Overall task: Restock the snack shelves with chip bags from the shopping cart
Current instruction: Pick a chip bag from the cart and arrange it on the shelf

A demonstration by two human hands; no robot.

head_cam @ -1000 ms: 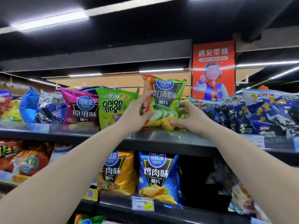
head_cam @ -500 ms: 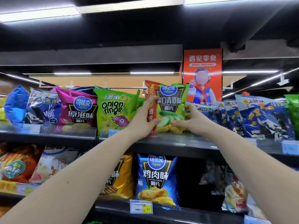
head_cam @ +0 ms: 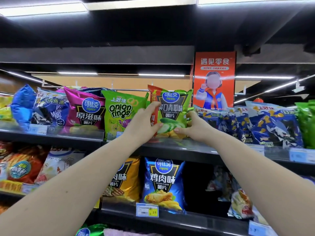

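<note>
A green cucumber-flavour chip bag [head_cam: 172, 106] stands upright on the top shelf [head_cam: 184, 147], in front of a red bag. My left hand [head_cam: 143, 123] grips its left edge, thumb on the front. My right hand [head_cam: 194, 125] pinches its lower right corner. To its left stands a green onion rings bag [head_cam: 121, 114], then a magenta chip bag [head_cam: 85, 109]. The shopping cart is out of sight.
Blue seaweed-snack bags [head_cam: 269, 126] fill the top shelf on the right, with a green bag [head_cam: 306, 123] at the far right. On the shelf below stand a yellow bag [head_cam: 124, 179] and a blue chicken-flavour bag [head_cam: 163, 183]. An orange poster [head_cam: 214, 79] hangs behind.
Both hands stay on the green bag and have nudged it a little further back and upright on the shelf. My head has tilted up and to the right slightly.
</note>
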